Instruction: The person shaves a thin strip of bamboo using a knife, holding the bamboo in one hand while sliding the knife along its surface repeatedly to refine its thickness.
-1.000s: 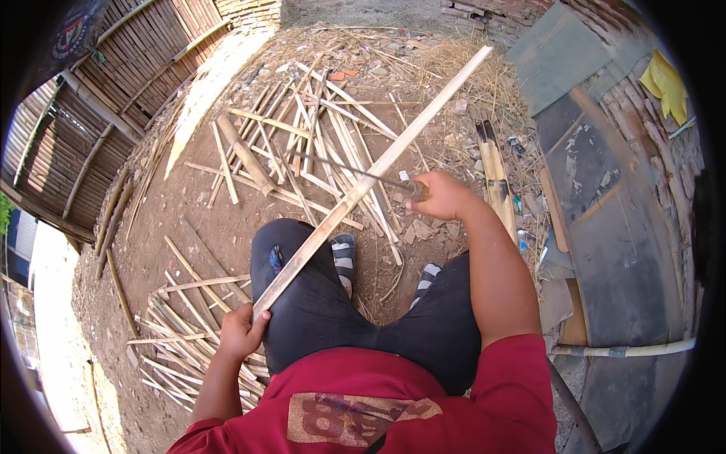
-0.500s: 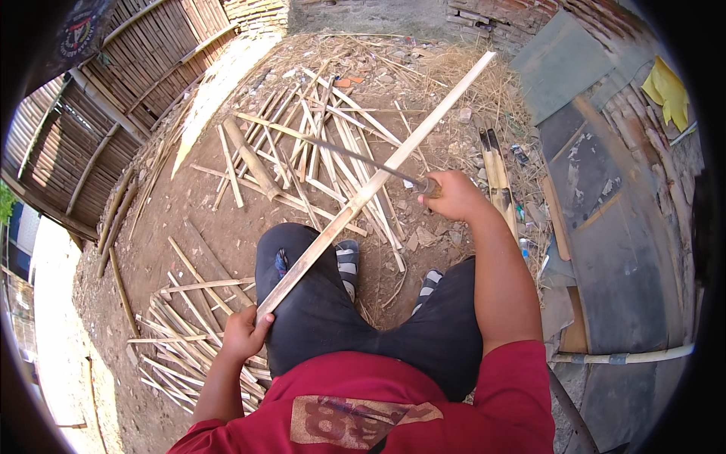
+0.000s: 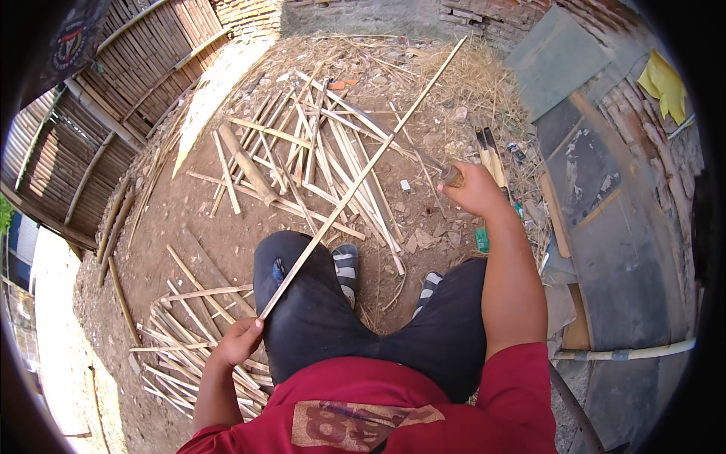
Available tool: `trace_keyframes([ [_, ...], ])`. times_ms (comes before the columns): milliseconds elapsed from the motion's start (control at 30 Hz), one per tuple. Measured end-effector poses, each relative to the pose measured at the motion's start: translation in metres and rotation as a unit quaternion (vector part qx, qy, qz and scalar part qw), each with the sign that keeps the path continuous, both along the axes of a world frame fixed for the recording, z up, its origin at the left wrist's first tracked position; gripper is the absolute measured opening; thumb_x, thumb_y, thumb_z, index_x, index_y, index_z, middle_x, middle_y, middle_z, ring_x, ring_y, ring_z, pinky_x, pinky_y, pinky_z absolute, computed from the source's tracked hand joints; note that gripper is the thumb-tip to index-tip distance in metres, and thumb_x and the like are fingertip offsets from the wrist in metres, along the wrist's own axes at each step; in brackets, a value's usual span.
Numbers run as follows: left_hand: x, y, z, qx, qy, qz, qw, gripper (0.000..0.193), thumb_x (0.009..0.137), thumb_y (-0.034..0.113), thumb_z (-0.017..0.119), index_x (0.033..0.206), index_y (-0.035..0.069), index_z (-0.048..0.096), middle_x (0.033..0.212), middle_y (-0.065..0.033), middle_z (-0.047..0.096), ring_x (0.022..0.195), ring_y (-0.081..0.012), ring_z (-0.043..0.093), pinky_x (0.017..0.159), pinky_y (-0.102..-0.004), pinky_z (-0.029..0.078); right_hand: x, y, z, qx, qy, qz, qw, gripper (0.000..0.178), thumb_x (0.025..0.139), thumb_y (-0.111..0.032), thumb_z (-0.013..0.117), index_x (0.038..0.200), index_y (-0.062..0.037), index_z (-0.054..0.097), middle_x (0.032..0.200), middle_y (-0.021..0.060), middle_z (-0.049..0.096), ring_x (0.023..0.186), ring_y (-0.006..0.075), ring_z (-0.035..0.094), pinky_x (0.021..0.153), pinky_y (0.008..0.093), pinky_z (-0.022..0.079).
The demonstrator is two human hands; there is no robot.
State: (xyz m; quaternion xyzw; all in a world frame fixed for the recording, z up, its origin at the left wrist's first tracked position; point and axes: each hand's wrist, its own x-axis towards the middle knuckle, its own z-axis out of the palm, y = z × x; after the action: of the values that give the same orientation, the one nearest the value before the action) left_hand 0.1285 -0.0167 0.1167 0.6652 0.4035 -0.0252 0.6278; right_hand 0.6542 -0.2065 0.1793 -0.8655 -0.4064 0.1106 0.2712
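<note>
My left hand grips the near end of a long, pale bamboo strip beside my left thigh. The strip slants up and away to the right across my left knee, its narrow edge toward me. In my right hand, closed around a wooden handle, is a long-bladed knife. Its thin blade points away to the left, toward the strip's middle; whether the two touch I cannot tell.
Split bamboo strips lie in a loose heap ahead, beside a thick bamboo pole. Another strip pile lies by my left arm. Dark sheets line the right side, with a bamboo wall at far left. My sandalled foot is on the dirt.
The bamboo strip has turned from its broad face to its narrow edge, and its far end has shifted left. My right hand with the knife has moved slightly right and away from me.
</note>
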Motion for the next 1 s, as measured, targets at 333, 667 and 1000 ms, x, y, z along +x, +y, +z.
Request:
trace_keyframes([
  [333,-0.003,0.005,-0.012,0.001,-0.015,-0.001,1.000,0.055,0.105,0.055,0.051,0.074,0.009,0.053,0.060,0.0066,0.042,0.055,-0.0069,0.034,0.050,-0.0278,0.027,-0.018,-0.003,0.006,-0.033,-0.035,0.110,0.993,0.060,0.081,-0.035,0.082,0.124,0.0035,0.067,0.106,0.0280,0.071,0.103,0.0388,0.069,0.089,0.0418,0.053],
  [667,-0.001,-0.016,-0.012,0.157,0.011,0.015,0.987,0.053,0.104,0.048,0.055,0.088,-0.001,0.065,0.069,0.0020,0.056,0.067,-0.0096,0.048,0.061,-0.0305,0.042,-0.056,0.014,0.028,-0.121,-0.029,0.165,0.978,0.058,0.081,-0.035,0.081,0.127,-0.0020,0.067,0.111,0.0251,0.071,0.106,0.0389,0.069,0.093,0.0437,0.053],
  [1000,0.007,-0.028,-0.007,0.272,0.022,0.019,0.962,0.053,0.102,0.047,0.060,0.093,-0.005,0.067,0.067,-0.0076,0.060,0.067,-0.0131,0.054,0.062,-0.0353,0.047,-0.005,0.007,-0.020,0.013,-0.005,0.050,0.999,0.059,0.081,-0.034,0.082,0.123,0.0032,0.067,0.113,0.0239,0.071,0.106,0.0362,0.069,0.092,0.0415,0.053],
])
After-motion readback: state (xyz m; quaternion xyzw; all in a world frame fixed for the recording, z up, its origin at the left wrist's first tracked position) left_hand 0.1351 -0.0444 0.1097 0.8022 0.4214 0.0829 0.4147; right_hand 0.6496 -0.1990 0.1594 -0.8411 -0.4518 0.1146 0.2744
